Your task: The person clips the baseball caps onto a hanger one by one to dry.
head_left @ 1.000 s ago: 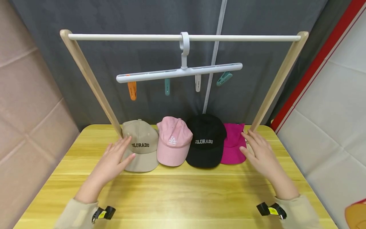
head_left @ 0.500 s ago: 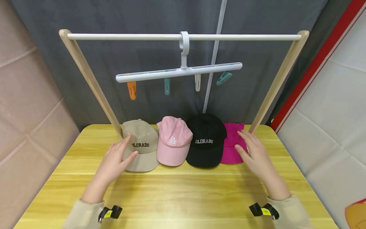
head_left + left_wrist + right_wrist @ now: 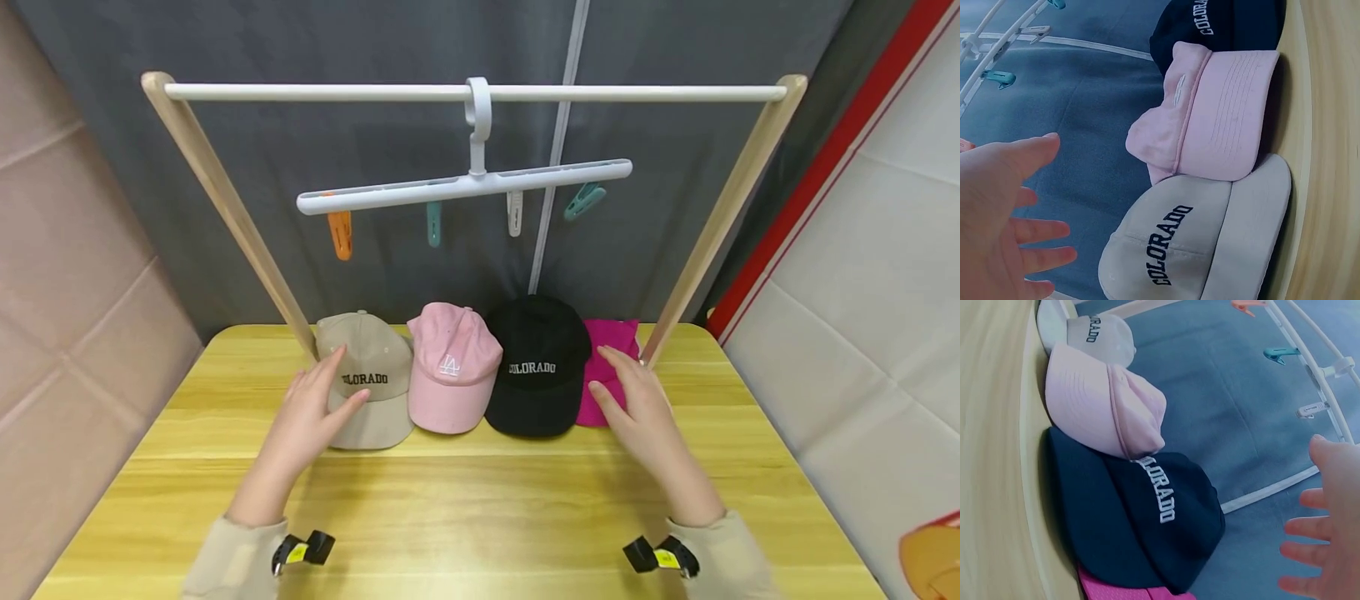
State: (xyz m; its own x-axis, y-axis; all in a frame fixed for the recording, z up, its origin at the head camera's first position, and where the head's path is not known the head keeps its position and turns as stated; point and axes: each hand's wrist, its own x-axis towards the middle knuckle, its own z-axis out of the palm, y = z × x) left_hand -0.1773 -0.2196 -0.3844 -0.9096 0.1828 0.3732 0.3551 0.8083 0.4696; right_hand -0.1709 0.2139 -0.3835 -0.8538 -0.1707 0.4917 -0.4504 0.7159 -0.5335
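Four caps would exceed my count, so several caps stand in a row at the back of the table. Leftmost is a beige cap [image 3: 375, 421] lettered COLORADO, partly covered by my left hand [image 3: 307, 412] in the head view. Beside it come a pink cap [image 3: 453, 367] with a white LA mark and a black cap [image 3: 536, 383]. A magenta cap [image 3: 596, 408] ends the row, overlapped by my right hand [image 3: 637, 408]. Both hands are empty, fingers spread and straight; the wrist views show a gap between each hand [image 3: 997, 212] and the caps.
A wooden rack with a white rod [image 3: 315, 92] spans the table [image 3: 480, 517]. From the rod hangs a white hanger [image 3: 420, 193] bearing an orange clip [image 3: 341, 235], two teal clips [image 3: 434, 225] and a white clip [image 3: 514, 214]. A grey curtain [image 3: 337, 142] hangs behind.
My right hand has moved left, from beside the rack's right leg to over the magenta cap. The left hand has shifted slightly right. The caps and hanger stay in place.
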